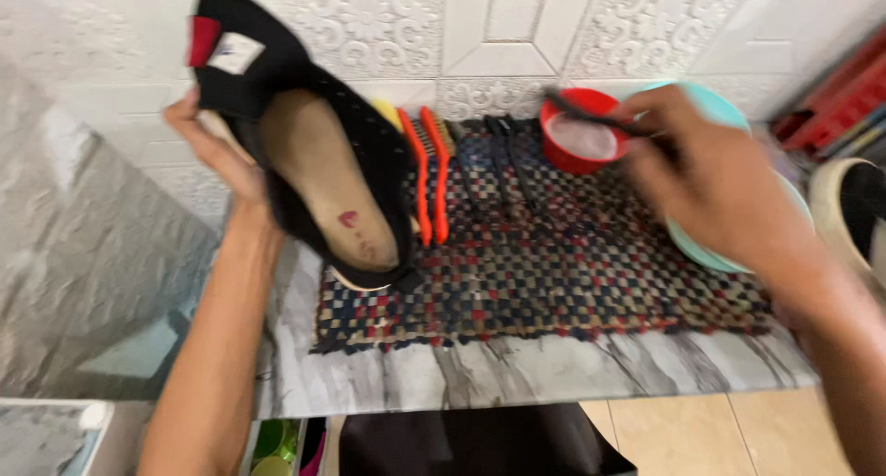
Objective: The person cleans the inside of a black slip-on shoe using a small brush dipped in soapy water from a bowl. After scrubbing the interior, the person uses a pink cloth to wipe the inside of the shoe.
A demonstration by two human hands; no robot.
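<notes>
My left hand (214, 144) holds a black slip-on shoe (314, 134) tilted up over the left end of a woven checked mat (572, 273); its tan insole faces me. My right hand (715, 176) grips a thin dark brush (591, 114) whose tip reaches over a small red bowl (583, 136) with white stuff inside. The bowl stands at the back of the mat. The hand and brush are blurred.
Two orange-handled brushes (432, 176) and dark laces (508, 157) lie on the mat. A turquoise basin (715, 111) sits behind my right hand, and another shoe (854, 208) at the far right. The marble-patterned table (517, 365) ends near me; patterned white wall behind.
</notes>
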